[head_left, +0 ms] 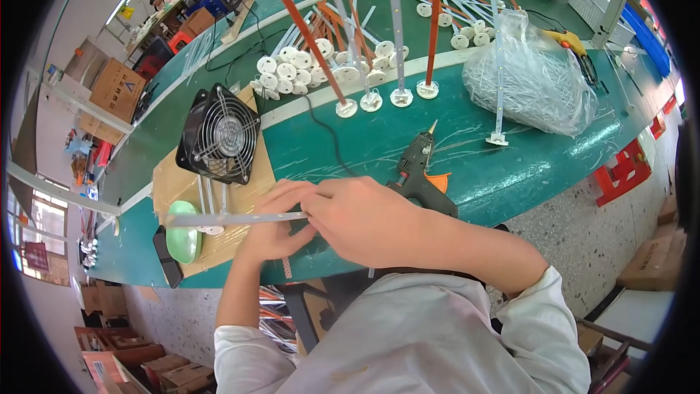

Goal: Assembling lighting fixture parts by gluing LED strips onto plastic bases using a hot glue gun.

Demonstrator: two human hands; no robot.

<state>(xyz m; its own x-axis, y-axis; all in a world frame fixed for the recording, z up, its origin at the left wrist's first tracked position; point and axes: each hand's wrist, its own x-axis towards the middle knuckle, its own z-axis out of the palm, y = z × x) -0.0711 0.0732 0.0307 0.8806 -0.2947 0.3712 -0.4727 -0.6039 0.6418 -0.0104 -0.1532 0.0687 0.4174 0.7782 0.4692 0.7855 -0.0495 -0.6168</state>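
Observation:
A thin grey-white strip with small dots (219, 219) lies level across my hands and points to the left. My right hand (364, 220) pinches its right end. My left hand (271, 222) is just beside, fingers curled up against the right fingertips, the strip passing over it; its grip is partly hidden. Just beyond my right hand, a black glue gun (417, 164) with an orange trigger rests on the green table. Beneath the strip's far end sits a light green dish (184, 244). Several orange and white strips stand upright on round white bases (401, 97) behind the glue gun.
A black fan (221, 135) stands on a cardboard sheet (171, 182) at left. Piles of strips with white discs (292, 66) lie farther back. A see-through bag of thin white pieces (529, 84) is at right, behind one upright strip (499, 102). A red stool (623, 171) is beyond the table edge.

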